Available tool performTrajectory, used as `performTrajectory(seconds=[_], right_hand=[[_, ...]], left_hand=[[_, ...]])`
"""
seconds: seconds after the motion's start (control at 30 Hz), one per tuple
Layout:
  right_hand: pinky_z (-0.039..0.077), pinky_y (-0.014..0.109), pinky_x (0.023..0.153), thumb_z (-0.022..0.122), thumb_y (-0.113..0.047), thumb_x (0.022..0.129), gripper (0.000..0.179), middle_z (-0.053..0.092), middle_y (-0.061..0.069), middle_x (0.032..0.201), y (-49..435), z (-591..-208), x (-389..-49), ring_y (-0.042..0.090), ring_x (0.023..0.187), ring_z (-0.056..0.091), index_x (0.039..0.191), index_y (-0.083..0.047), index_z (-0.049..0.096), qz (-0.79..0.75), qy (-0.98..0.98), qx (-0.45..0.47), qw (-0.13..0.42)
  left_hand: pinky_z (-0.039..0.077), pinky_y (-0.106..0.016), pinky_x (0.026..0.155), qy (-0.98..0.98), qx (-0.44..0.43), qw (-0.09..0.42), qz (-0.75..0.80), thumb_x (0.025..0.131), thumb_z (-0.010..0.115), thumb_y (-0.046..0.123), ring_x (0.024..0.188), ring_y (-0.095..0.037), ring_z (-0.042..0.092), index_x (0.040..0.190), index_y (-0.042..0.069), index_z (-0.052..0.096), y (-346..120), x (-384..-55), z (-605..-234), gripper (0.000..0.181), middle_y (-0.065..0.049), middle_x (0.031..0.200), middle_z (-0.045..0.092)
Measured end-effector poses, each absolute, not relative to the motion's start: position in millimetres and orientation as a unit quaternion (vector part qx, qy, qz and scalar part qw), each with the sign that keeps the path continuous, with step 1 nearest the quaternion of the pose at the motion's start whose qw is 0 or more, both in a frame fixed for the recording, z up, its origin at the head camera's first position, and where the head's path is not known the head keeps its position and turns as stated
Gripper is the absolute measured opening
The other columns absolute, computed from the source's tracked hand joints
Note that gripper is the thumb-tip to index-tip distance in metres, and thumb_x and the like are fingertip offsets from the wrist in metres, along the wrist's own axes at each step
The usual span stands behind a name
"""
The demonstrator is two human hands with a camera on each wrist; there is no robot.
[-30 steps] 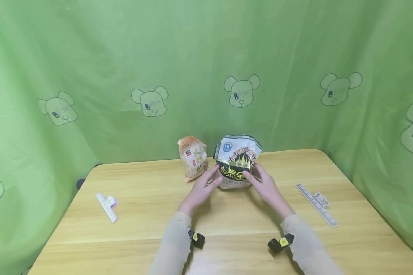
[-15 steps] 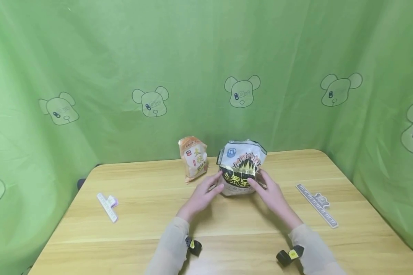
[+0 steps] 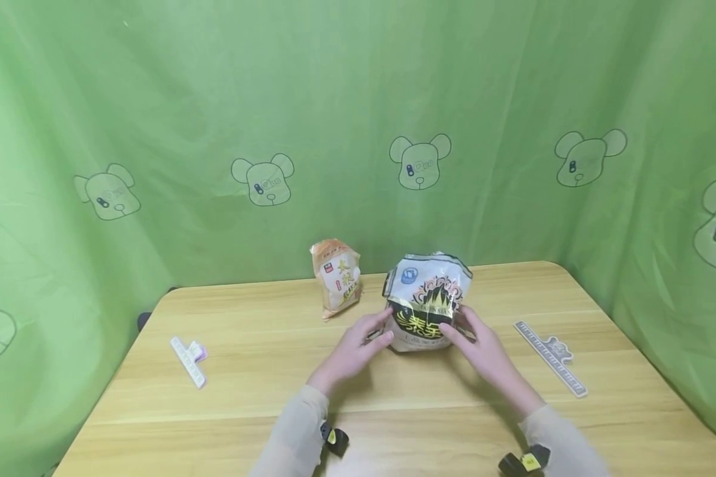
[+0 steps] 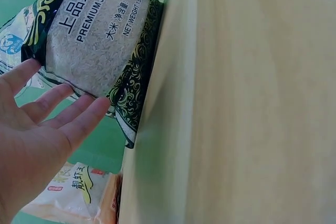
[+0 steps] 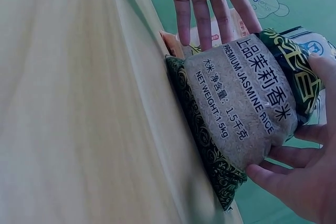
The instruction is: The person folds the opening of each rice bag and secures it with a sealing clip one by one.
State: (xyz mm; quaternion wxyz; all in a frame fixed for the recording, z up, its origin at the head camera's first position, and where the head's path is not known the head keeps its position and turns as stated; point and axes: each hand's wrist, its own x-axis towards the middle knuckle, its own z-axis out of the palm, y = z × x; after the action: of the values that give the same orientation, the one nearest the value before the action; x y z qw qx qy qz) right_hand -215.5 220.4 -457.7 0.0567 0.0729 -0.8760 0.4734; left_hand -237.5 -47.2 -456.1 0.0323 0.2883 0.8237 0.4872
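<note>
A bag of jasmine rice (image 3: 420,311) stands between my two hands near the table's far side, its black band and white top facing me. My right hand (image 3: 486,354) holds its right side, thumb on the front and fingers round the side. My left hand (image 3: 352,351) touches the opposite side with fingers extended, its thumb apart from the bag. In the left wrist view the left fingertips (image 4: 100,103) lie along the bag's edge near its patterned bottom. The right wrist view shows the rice through the clear panel, and the right fingers (image 5: 291,156) against the side.
A smaller orange and white food bag (image 3: 339,281) stands left of the rice on the wooden table (image 3: 262,391). One white and purple clip (image 3: 189,361) lies at the left, a grey clip (image 3: 551,358) at the right. A green curtain (image 3: 334,99) hangs behind.
The rice bag has come nearer to me and somewhat to the right, with both hands staying at its sides. The smaller food bag and both clips have stayed in place.
</note>
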Motion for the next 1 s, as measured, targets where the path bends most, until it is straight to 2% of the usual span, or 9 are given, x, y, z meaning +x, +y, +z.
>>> performTrajectory(seconds=[0.37, 0.6, 1.0], right_hand=[[0.040, 0.055, 0.107, 0.057, -0.035, 0.098, 0.065, 0.042, 0.029, 0.147, 234, -455, -196, 0.046, 0.134, 0.044, 0.148, -0.002, 0.032, 0.488, -0.867, 0.086, 0.049], [0.042, 0.054, 0.105, 0.058, -0.033, 0.098, 0.064, 0.044, 0.030, 0.145, 237, -452, -185, 0.046, 0.132, 0.045, 0.148, 0.000, 0.033, 0.483, -0.870, 0.083, 0.052], [0.043, 0.054, 0.102, 0.057, -0.028, 0.099, 0.061, 0.045, 0.032, 0.142, 246, -450, -177, 0.047, 0.129, 0.047, 0.146, 0.003, 0.034, 0.476, -0.872, 0.094, 0.064]], left_hand=[[0.041, -0.048, 0.112, 0.819, 0.316, 0.033, 0.478, 0.100, 0.049, 0.040, 0.131, -0.030, 0.050, 0.149, 0.017, 0.038, -43, -227, -454, 0.056, -0.013, 0.145, 0.050], [0.046, -0.049, 0.107, 0.806, 0.320, 0.054, 0.495, 0.099, 0.053, 0.038, 0.129, -0.032, 0.051, 0.149, 0.017, 0.038, -41, -222, -456, 0.056, -0.015, 0.143, 0.050], [0.050, -0.036, 0.104, 0.815, 0.324, 0.066, 0.475, 0.097, 0.058, 0.036, 0.131, -0.025, 0.051, 0.151, 0.020, 0.034, -32, -217, -454, 0.062, -0.010, 0.148, 0.046]])
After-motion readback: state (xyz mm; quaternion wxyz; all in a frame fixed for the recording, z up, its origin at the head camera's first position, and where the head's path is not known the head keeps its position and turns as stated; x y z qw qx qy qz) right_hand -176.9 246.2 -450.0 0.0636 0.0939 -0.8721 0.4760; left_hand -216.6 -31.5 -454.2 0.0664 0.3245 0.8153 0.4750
